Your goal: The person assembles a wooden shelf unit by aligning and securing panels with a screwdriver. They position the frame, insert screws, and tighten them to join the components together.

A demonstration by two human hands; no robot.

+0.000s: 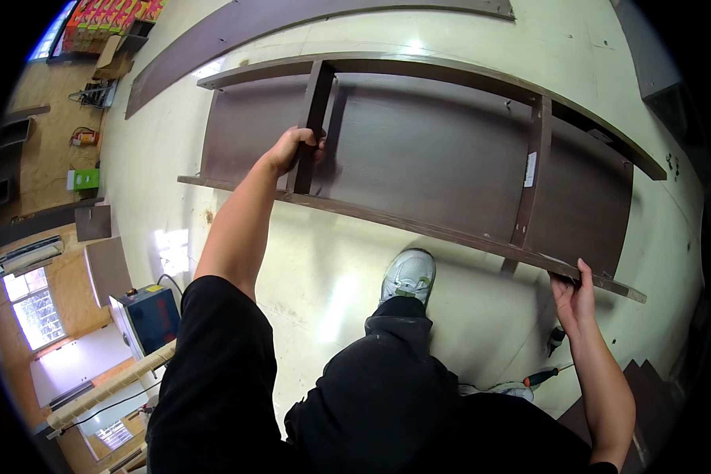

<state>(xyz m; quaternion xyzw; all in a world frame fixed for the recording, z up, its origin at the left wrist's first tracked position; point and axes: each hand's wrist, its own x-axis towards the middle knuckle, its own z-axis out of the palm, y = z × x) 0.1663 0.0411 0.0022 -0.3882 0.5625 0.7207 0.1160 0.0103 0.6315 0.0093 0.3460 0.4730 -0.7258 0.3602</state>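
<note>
A long dark brown wooden shelf frame (426,158) stretches across the view in front of me, with two long side boards, two cross dividers and a flat panel between them. My left hand (294,148) is closed round the left divider (314,110), its fingertips partly hidden behind the board. At the right end of the near side board (450,235), my right hand (575,296) grips the edge, thumb on top and fingers underneath. The right divider (534,174) bears a small white label. A screwdriver (543,377) with a dark and orange handle lies near my right forearm.
Beyond the frame a long brown board (292,28) lies on the pale floor (324,261). My shoe (409,275) stands close to the frame. Brown boards (648,403) lie at lower right. A blue box-shaped machine (148,316) and a green box (83,179) are on the left.
</note>
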